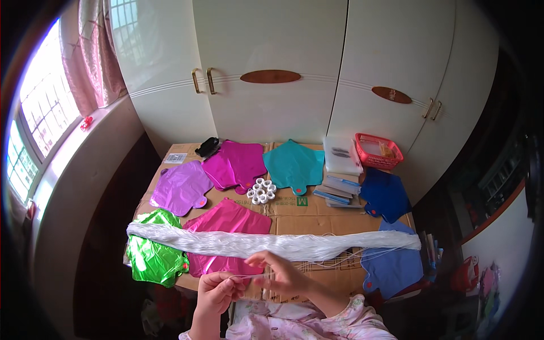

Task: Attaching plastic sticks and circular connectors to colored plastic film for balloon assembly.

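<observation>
My left hand (pixel 217 292) is closed near the table's front edge, pinching a thin white string (pixel 245 276) between thumb and fingers. The string runs across to my right hand (pixel 286 280), whose fingers are spread apart; whether it is looped round them is too fine to make out. Just beyond both hands, a long hank of white string (pixel 226 242) stretches across the table, some loose strands trailing at its right part. Under it lie flat star-shaped foil balloons: a green one (pixel 156 266), a pink one (pixel 226 218) and a light blue one (pixel 391 269).
Cardboard (pixel 317 221) covers the table. Farther back lie lilac (pixel 178 187), magenta (pixel 235 164), teal (pixel 294 164) and dark blue foil balloons (pixel 385 192), several small white rolls (pixel 261 191), a stack of clear bags (pixel 341 156), blue-edged packets (pixel 339 190) and a red basket (pixel 378 158).
</observation>
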`<state>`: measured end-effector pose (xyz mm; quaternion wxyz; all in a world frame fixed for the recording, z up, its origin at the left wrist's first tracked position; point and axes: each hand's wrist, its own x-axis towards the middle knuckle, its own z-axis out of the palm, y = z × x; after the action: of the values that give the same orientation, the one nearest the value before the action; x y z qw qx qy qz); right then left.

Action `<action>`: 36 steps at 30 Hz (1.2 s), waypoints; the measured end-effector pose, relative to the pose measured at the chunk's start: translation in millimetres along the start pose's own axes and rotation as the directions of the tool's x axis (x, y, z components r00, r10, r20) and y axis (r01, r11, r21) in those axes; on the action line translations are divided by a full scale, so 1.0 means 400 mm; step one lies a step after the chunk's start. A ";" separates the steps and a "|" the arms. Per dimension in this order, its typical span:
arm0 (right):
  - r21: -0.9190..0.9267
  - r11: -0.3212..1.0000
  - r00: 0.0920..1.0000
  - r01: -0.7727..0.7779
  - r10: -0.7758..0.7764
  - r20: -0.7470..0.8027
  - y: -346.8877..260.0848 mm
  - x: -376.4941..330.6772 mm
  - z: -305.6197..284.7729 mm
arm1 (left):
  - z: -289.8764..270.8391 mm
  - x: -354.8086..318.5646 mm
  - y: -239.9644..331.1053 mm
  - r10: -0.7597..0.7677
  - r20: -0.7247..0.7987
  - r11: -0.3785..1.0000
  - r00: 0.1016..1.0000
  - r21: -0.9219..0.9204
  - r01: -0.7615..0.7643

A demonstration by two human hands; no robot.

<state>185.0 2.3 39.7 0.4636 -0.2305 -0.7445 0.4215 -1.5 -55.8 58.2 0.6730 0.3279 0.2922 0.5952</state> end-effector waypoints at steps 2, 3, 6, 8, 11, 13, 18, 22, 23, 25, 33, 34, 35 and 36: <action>0.131 0.989 0.975 -0.069 0.039 0.218 0.013 -0.018 0.008 | -0.002 0.008 0.005 0.000 0.037 0.998 0.999 -0.056 0.002; 0.185 0.963 0.930 -0.197 0.124 0.346 0.009 -0.034 0.004 | -0.008 0.008 0.010 0.003 0.051 0.997 0.999 -0.082 0.001; 0.305 0.840 0.842 -0.448 0.282 0.460 0.005 -0.074 -0.017 | -0.056 0.021 0.009 -0.034 0.035 0.973 0.999 -0.229 0.041; 0.353 0.849 0.907 -0.392 0.293 0.304 0.013 -0.105 -0.028 | -0.049 0.026 0.007 -0.002 0.031 0.949 1.000 -0.314 0.012; -0.027 0.955 0.947 -0.294 0.295 0.127 -0.017 -0.125 -0.022 | 0.007 0.033 -0.016 0.107 -0.142 0.966 0.984 -0.218 -0.136; -0.082 0.979 0.970 -0.187 0.197 0.143 -0.059 -0.132 -0.026 | -0.004 0.048 -0.033 0.368 0.119 0.689 0.922 0.632 -0.356; -0.033 0.988 0.988 -0.153 0.153 -0.003 -0.105 -0.100 -0.078 | 0.015 0.041 -0.051 0.018 0.594 0.335 0.804 0.754 -0.565; -0.282 0.951 0.992 -0.126 0.123 -0.029 -0.007 -0.116 -0.018 | 0.007 0.020 -0.092 0.189 0.391 0.967 0.901 -0.233 -0.102; -0.327 0.945 0.999 0.007 -0.023 -0.046 -0.005 -0.120 0.003 | 0.025 0.019 -0.089 0.155 0.155 0.961 0.976 -0.254 -0.112; -0.478 0.875 0.997 0.077 -0.073 0.027 -0.033 -0.117 0.014 | 0.008 0.038 -0.084 0.195 -0.029 0.969 0.980 0.163 -0.188; -0.512 0.848 0.991 0.133 -0.131 0.041 -0.019 -0.069 -0.037 | -0.033 0.000 -0.077 -0.054 0.335 0.986 0.941 -0.134 0.104; -0.510 0.849 0.990 0.136 -0.135 0.039 -0.005 -0.073 -0.022 | -0.028 0.003 -0.079 0.012 0.275 0.985 0.961 -0.168 0.036; -0.564 0.815 0.991 0.132 -0.121 0.058 -0.004 -0.084 -0.012 | -0.018 0.022 -0.079 0.070 0.228 0.977 0.971 -0.210 -0.021; -0.557 0.821 0.992 0.127 -0.097 0.084 -0.008 -0.090 -0.007 | -0.012 0.029 -0.082 0.129 0.164 0.967 0.978 -0.242 -0.087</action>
<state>204.3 -24.9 25.2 0.3799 -0.3012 -0.8594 0.1623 16.1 -46.3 29.2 0.6968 0.3141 0.1405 0.6293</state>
